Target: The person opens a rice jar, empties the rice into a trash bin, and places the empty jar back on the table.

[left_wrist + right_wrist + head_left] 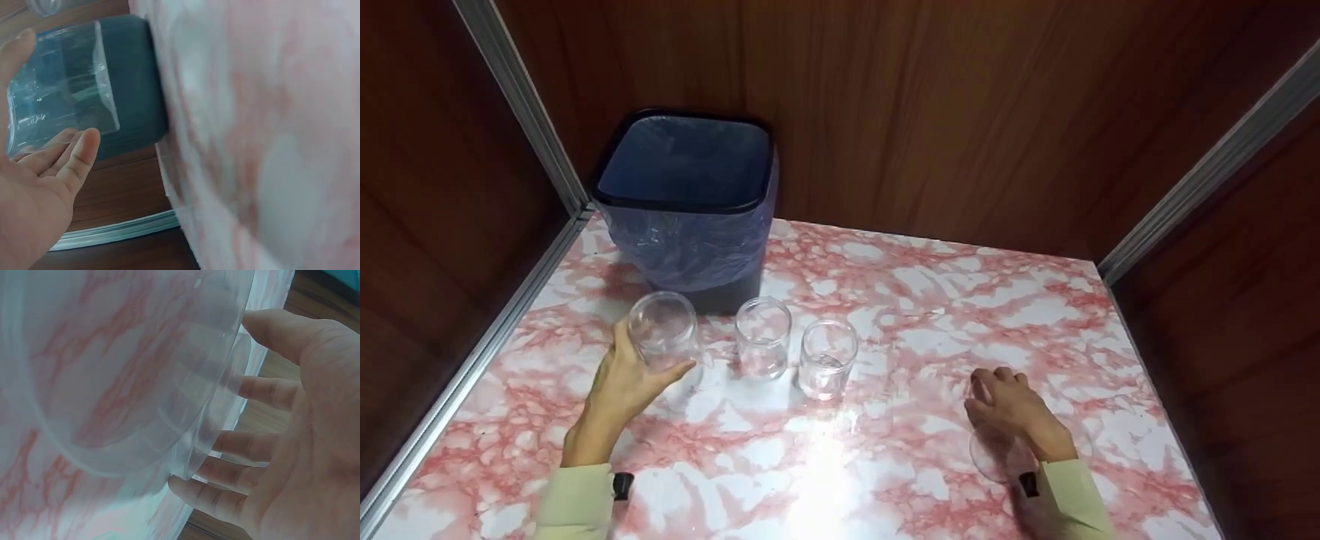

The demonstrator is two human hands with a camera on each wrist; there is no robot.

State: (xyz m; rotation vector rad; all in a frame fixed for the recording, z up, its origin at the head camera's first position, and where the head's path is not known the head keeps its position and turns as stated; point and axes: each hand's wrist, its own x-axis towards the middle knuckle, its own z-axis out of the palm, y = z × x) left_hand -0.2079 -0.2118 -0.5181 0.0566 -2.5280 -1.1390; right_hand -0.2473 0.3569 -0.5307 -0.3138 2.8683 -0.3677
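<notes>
My left hand (pixel 622 379) holds a clear jar (pixel 662 322) between thumb and fingers, in front of the bin. In the left wrist view the clear jar (pixel 62 84) sits between the spread thumb and fingers. To its right stand two more clear jars, one in the middle (pixel 763 337) and another (pixel 828 360). On the right side of the table my right hand (pixel 1012 409) has its thumb and fingers bent at the edge of a clear round lid (pixel 225 391). A larger clear round piece (pixel 129 455) lies nearer the wrist camera, and the thumb overlaps its rim.
A dark bin (pixel 682 202) with a bluish plastic liner stands at the back left. Brown wood-patterned panels (pixel 922 112) with metal edge strips enclose the red-and-white marbled table (pixel 930 330) at the back and both sides.
</notes>
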